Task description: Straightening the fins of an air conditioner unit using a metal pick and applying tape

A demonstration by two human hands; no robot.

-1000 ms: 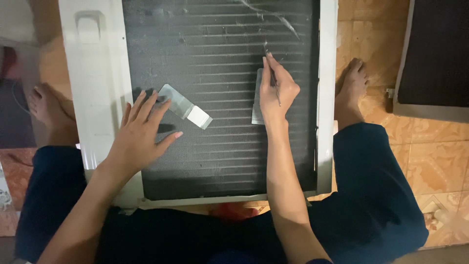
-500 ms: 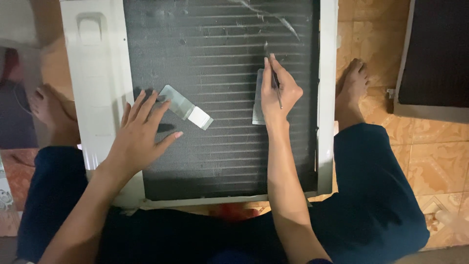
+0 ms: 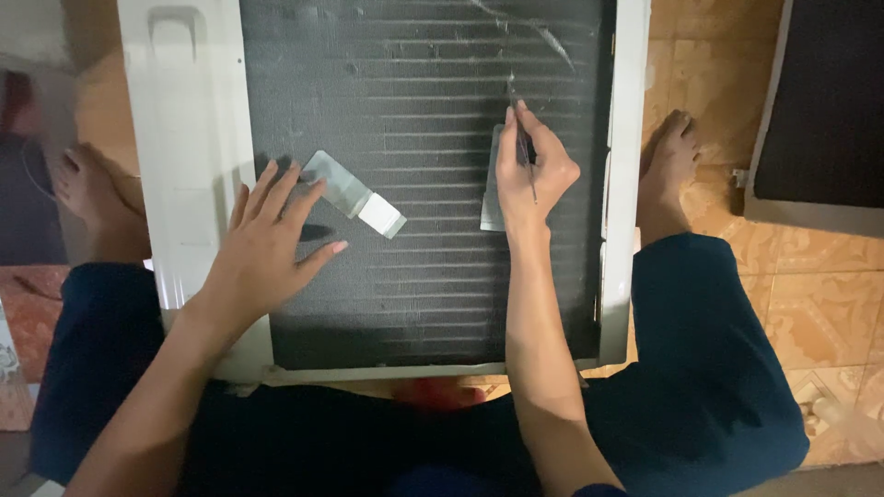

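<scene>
A white-framed panel (image 3: 189, 138) with a dark finned coil face (image 3: 414, 92) lies flat across my lap. My left hand (image 3: 267, 248) rests flat on the coil near its left edge, fingers spread, fingertips touching a small metal comb-like tool (image 3: 354, 195) with a white end. My right hand (image 3: 532, 170) pinches a thin pointed metal tool (image 3: 520, 138), its tip pressed onto the fins. A second flat metal strip (image 3: 491, 189) lies partly under that hand.
My bare feet (image 3: 670, 161) rest on the orange tiled floor (image 3: 829, 285) at either side of the panel. Another dark panel with a pale frame (image 3: 820, 110) lies at the upper right. A bent wire-like scrap (image 3: 539, 32) sits at the coil's top.
My right hand has shifted slightly upward along the fins with the thin tool. The left hand has stayed put.
</scene>
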